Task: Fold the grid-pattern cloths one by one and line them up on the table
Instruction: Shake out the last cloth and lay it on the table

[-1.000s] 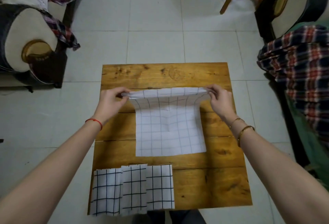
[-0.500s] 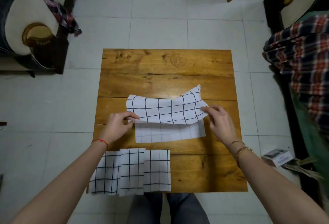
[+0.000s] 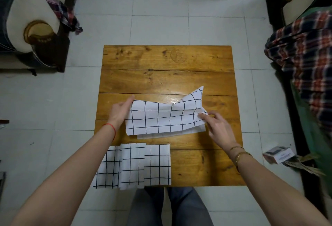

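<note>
Three folded grid cloths (image 3: 133,165) line the wooden table (image 3: 167,60) at 7 o'clock. Mid-table, the half-folded grid cloth (image 3: 161,119) lies between both hands: left hand (image 3: 120,111) flat-fingered against its left edge, right hand (image 3: 218,127) pinching its right edge. Small box (image 3: 277,154) at 4 o'clock, print unreadable.

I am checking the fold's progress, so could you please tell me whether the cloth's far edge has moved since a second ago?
Yes. The far edge of the cloth has come toward the person, across the table planks.
</note>
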`<state>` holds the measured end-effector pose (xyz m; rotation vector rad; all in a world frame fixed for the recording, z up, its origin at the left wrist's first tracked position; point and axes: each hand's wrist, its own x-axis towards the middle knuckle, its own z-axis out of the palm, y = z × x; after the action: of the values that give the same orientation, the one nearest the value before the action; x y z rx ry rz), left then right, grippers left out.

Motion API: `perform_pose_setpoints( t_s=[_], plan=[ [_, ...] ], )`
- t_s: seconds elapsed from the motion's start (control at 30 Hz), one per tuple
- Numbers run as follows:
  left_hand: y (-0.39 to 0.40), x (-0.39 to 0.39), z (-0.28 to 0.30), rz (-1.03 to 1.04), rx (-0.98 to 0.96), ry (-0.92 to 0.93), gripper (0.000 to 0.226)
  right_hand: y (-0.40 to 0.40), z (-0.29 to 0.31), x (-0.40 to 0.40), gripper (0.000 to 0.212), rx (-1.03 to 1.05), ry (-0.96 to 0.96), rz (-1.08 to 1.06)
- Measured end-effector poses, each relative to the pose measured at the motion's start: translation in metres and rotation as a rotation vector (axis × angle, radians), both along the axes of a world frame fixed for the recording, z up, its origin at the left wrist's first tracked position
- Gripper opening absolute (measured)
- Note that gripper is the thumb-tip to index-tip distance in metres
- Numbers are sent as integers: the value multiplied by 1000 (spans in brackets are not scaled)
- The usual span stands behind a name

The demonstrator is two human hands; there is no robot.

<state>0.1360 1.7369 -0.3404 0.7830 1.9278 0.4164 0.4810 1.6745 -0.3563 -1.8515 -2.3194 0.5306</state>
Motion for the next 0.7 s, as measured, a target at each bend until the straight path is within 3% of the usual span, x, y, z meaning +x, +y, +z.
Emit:
perform_pose_setpoints(
  t_s=[0.13, 0.23, 0.3, 0.37, 0.47, 0.53, 0.6, 0.63, 0.7],
  plan=[
    [12, 2, -9, 52, 9, -149, 54, -3, -4, 5, 45, -92, 8, 11],
    [10, 3, -11, 5, 39, -185, 53, 2, 1, 8, 43, -170, 112, -83],
    [6, 4, -12, -18, 45, -203, 48, 15, 6, 3, 30, -74, 230, -270],
    [2, 2, -13, -43, 38, -236, 44, 34, 13, -6, 21, -12, 359, -592],
    [-4, -3, -14, -58, 43, -250, 43, 71, 17, -17, 32, -260, 674, -1005],
    [-5, -5, -13, -65, 39, -266, 35, 92, 13, -16, 54, -512, 772, -1052],
    [-4, -6, -12, -41, 28, -282, 30, 106, 9, -16, 72, -648, 744, -1039],
    [-3, -6, -13, -17, 24, -289, 28, 111, 5, -17, 72, -680, 713, -1039],
    [-1, -8, -14, 36, 18, -295, 25, 118, 6, -22, 51, -691, 684, -1040]
  ],
)
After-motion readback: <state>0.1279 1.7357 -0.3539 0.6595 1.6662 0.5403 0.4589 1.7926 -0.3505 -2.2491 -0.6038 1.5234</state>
